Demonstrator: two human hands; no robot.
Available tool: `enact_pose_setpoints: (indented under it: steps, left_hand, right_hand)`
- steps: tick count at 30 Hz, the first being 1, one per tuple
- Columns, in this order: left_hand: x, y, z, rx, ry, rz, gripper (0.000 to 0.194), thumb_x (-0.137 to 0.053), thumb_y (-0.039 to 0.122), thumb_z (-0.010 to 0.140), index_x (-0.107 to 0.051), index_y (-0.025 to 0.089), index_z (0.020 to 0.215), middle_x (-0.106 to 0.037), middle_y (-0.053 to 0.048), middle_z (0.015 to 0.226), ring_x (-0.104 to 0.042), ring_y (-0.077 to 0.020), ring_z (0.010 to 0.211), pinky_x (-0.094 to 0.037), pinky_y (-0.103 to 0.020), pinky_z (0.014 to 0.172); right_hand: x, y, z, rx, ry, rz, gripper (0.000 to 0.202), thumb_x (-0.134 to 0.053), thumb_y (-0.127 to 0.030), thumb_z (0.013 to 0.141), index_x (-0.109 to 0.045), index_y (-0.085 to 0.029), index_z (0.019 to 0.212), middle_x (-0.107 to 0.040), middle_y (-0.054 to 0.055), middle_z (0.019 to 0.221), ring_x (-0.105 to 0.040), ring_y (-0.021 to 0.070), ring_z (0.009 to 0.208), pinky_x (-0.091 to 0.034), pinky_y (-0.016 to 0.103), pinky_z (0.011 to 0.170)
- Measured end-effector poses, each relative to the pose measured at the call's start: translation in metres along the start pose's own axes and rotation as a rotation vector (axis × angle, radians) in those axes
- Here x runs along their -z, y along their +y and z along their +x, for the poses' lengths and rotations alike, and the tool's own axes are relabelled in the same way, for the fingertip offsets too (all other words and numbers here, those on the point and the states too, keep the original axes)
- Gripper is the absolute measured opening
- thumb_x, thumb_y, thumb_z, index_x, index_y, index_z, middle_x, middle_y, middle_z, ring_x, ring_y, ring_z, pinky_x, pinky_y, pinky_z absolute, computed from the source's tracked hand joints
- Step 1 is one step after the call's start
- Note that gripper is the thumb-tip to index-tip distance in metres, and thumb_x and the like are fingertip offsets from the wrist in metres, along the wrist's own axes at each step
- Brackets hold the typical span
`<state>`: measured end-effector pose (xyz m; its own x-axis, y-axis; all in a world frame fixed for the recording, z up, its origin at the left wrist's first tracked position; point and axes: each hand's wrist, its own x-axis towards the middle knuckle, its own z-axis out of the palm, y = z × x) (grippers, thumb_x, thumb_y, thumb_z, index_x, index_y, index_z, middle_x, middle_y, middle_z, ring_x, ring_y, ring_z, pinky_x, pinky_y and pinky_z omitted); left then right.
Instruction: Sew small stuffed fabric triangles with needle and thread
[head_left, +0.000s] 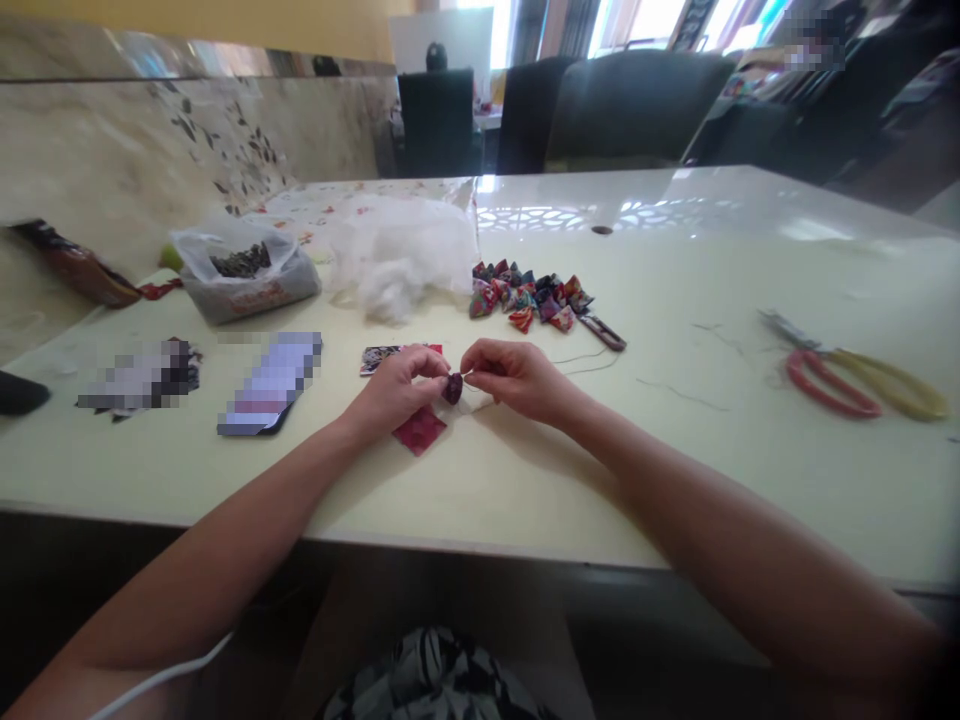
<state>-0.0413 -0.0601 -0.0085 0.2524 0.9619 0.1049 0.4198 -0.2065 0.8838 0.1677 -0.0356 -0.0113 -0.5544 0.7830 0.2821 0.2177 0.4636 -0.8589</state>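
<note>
Thumb and fingers of the left hand (pixel 401 385) grip a dark purple cloth piece (pixel 454 388) just above the desk (pixel 510 490), at the centre of the clock used here. The right hand (pixel 521 378) is pinched closed at the piece's 3 o'clock edge; anything between its fingertips is too small to tell. A crimson cloth square (pixel 420 432) lies near 7 o'clock, a patterned cloth (pixel 377 360) near 10. White stuffing (pixel 390 292) sits at 11 o'clock, a pile of stuffed fabric pouches (pixel 525 295) toward 1, thread snips (pixel 604 332) between 2 and 3. Red-and-yellow-handled scissors (pixel 841 356) lie well apart at 3 o'clock, a smartphone (pixel 271 380) at 9, an opened plastic bag (pixel 255 298) at 10.
</note>
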Motion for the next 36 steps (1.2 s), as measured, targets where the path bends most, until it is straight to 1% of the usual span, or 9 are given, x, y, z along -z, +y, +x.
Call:
enact_pose_setpoints:
  steps: [3,6,8,12,16,19,23,30,36]
  left_hand:
    - [-0.002,-0.001,0.000,0.013,-0.017,0.032,0.013,-0.063,0.028,0.078,-0.066,0.016,0.084,-0.069,-0.006,0.093,-0.066,-0.0164,0.077,-0.056,-0.029,0.067]
    - [-0.003,-0.002,0.000,0.061,-0.060,0.027,0.017,-0.063,0.029,0.079,-0.065,0.016,0.090,-0.071,-0.006,0.086,-0.067,-0.0173,0.071,-0.056,-0.030,0.062]
    - [-0.003,-0.002,0.000,0.064,-0.081,0.031,0.019,-0.063,0.031,0.079,-0.065,0.016,0.090,-0.071,-0.006,0.085,-0.067,-0.0173,0.068,-0.056,-0.029,0.060]
    - [-0.001,-0.002,0.000,0.015,-0.096,0.048,0.020,-0.065,0.033,0.080,-0.065,0.016,0.089,-0.071,-0.006,0.087,-0.068,-0.0176,0.073,-0.056,-0.029,0.064]
    - [0.000,-0.003,0.001,-0.072,-0.113,0.089,0.021,-0.067,0.035,0.081,-0.067,0.016,0.091,-0.068,-0.006,0.091,-0.067,-0.0182,0.082,-0.056,-0.029,0.070]
    - [0.001,-0.004,0.002,-0.103,-0.119,0.111,0.023,-0.068,0.037,0.081,-0.067,0.016,0.091,-0.067,-0.006,0.092,-0.066,-0.0179,0.083,-0.056,-0.029,0.071]
    - [0.002,-0.004,0.002,-0.076,-0.128,0.099,0.026,-0.069,0.041,0.081,-0.067,0.017,0.091,-0.069,-0.006,0.092,-0.066,-0.0175,0.081,-0.055,-0.030,0.071]
    - [0.002,-0.005,0.002,-0.037,-0.138,0.071,0.029,-0.070,0.042,0.080,-0.066,0.016,0.091,-0.069,-0.004,0.085,-0.066,-0.0161,0.076,-0.054,-0.028,0.067]
    - [0.002,-0.001,0.001,0.018,-0.153,0.043,0.027,-0.070,0.040,0.080,-0.064,0.017,0.092,-0.070,-0.004,0.084,-0.066,-0.0155,0.071,-0.054,-0.027,0.062]
  right_hand:
    - [0.000,0.002,0.001,0.029,-0.009,-0.104,0.013,-0.057,-0.018,0.081,-0.068,-0.014,0.087,-0.062,0.001,0.072,-0.049,0.0103,0.063,-0.035,0.023,0.059]
    - [0.000,0.002,0.002,0.067,-0.022,-0.196,0.019,-0.054,-0.012,0.079,-0.070,-0.014,0.088,-0.066,0.003,0.077,-0.053,0.0110,0.067,-0.037,0.023,0.064]
    - [0.000,0.002,0.002,0.082,-0.021,-0.222,0.018,-0.053,-0.011,0.078,-0.069,-0.013,0.087,-0.066,0.002,0.077,-0.053,0.0106,0.067,-0.037,0.023,0.064]
    - [0.001,0.000,0.001,0.078,-0.022,-0.252,0.010,-0.056,-0.013,0.079,-0.066,-0.013,0.081,-0.063,0.000,0.070,-0.050,0.0100,0.064,-0.035,0.022,0.061]
    - [0.001,-0.002,0.002,0.077,-0.054,-0.255,0.010,-0.055,-0.011,0.078,-0.064,-0.014,0.077,-0.062,0.000,0.070,-0.050,0.0102,0.065,-0.035,0.022,0.063]
    - [0.001,-0.003,0.001,0.087,-0.049,-0.246,0.010,-0.053,-0.009,0.076,-0.062,-0.014,0.077,-0.060,-0.001,0.069,-0.048,0.0096,0.064,-0.034,0.022,0.062]
    - [0.005,-0.005,0.001,0.094,-0.046,-0.233,0.010,-0.053,-0.009,0.077,-0.062,-0.014,0.078,-0.057,-0.002,0.067,-0.046,0.0090,0.061,-0.034,0.022,0.059]
    - [0.012,-0.005,0.001,0.170,-0.108,-0.237,0.015,-0.055,-0.009,0.080,-0.070,-0.013,0.082,-0.066,0.003,0.077,-0.057,0.0110,0.068,-0.040,0.022,0.065]
    - [0.010,-0.003,0.001,0.185,-0.120,-0.256,0.019,-0.055,-0.011,0.083,-0.073,-0.015,0.087,-0.068,0.003,0.081,-0.055,0.0105,0.067,-0.039,0.023,0.066]
